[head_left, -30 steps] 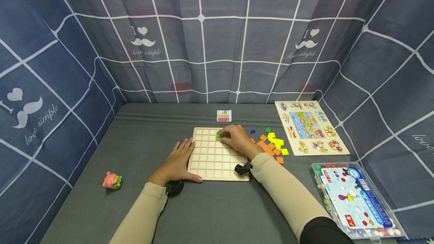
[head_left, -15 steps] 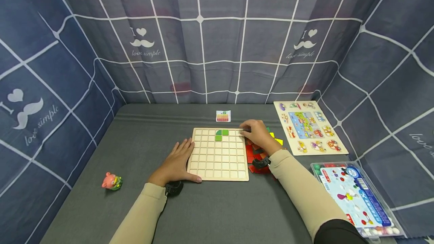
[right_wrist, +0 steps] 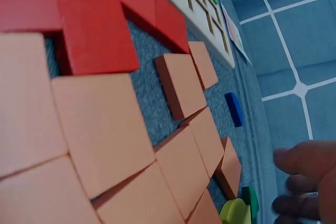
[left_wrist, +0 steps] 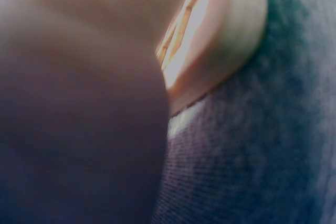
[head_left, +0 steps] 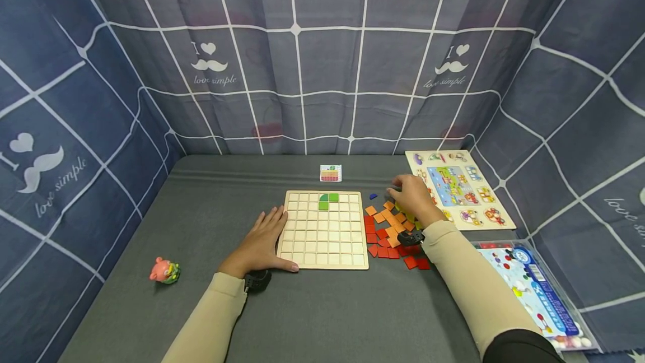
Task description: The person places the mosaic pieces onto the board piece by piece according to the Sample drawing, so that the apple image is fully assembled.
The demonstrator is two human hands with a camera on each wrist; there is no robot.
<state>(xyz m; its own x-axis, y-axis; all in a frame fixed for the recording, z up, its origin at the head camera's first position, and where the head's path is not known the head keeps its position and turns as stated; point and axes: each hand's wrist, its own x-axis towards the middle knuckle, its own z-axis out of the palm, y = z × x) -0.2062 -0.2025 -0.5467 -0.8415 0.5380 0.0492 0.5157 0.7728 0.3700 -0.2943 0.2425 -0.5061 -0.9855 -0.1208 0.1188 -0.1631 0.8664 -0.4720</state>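
Note:
A pale wooden grid board (head_left: 323, 237) lies on the grey table, with three green pieces (head_left: 323, 205) set in cells near its far edge; one of them has a rounded corner. My left hand (head_left: 259, 242) rests along the board's left edge, fingers extended. Past the loose tiles on the right, my right hand (head_left: 415, 199) hovers with fingers slightly bent and nothing visible between them. In the right wrist view, a green piece (right_wrist: 251, 202) and a yellow piece (right_wrist: 233, 211) lie just below its fingertips. The left wrist view is blurred and mostly blocked.
Orange tiles (head_left: 390, 218) and red tiles (head_left: 370, 229) are scattered right of the board, near a small blue piece (head_left: 373, 196). A pattern card (head_left: 330, 173) lies behind it. Farther right are a picture puzzle board (head_left: 484, 214) and a clear plastic case (head_left: 544, 296). A pig figurine (head_left: 164, 270) stands left.
My right hand has left the green pieces on the board and moved right, over the loose tiles' far end. A second square green piece shows on the board. The left hand has stayed put.

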